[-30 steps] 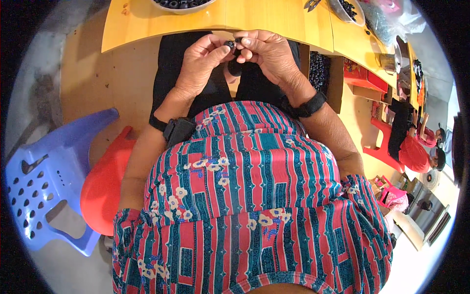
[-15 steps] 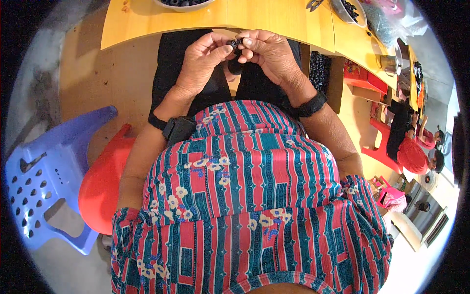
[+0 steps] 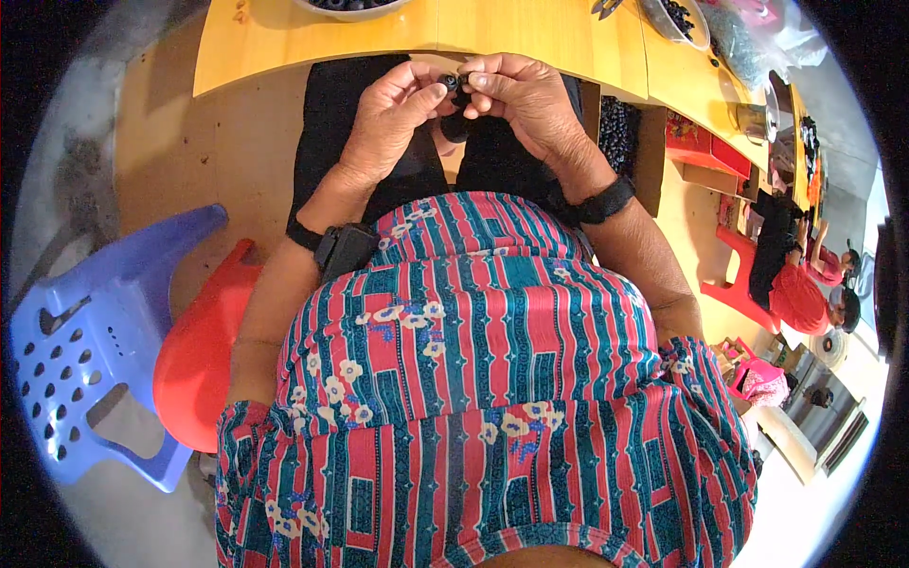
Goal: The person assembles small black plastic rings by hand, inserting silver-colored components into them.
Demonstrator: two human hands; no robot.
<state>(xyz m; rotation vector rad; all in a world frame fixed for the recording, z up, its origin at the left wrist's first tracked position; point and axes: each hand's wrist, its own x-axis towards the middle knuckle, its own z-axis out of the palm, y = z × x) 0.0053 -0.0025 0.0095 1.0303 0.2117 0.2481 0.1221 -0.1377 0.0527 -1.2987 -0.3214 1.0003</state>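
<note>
Both my hands are raised together over my lap, just below the near edge of the yellow table point(image 3: 398, 57). My left hand point(image 3: 398, 109) pinches a small black ring-like part point(image 3: 451, 82) between thumb and fingertips, its round end facing up. Touching it or very close, my right hand point(image 3: 525, 104) pinches a second small black part point(image 3: 463, 93), mostly covered by the thumb and fingers. Whether the two pieces are joined I cannot tell.
On the table stand a white bowl point(image 3: 358, 13) of black parts, snips point(image 3: 606, 8), another bowl point(image 3: 699, 36) with small black pieces, and a metal cup point(image 3: 755, 123). A container of black parts point(image 3: 618, 137) sits below. Blue point(image 3: 114, 331) and red point(image 3: 204, 360) chairs are left; people sit far right.
The black part in my left hand has turned slightly, so its round end shows more clearly. My hands have otherwise barely moved.
</note>
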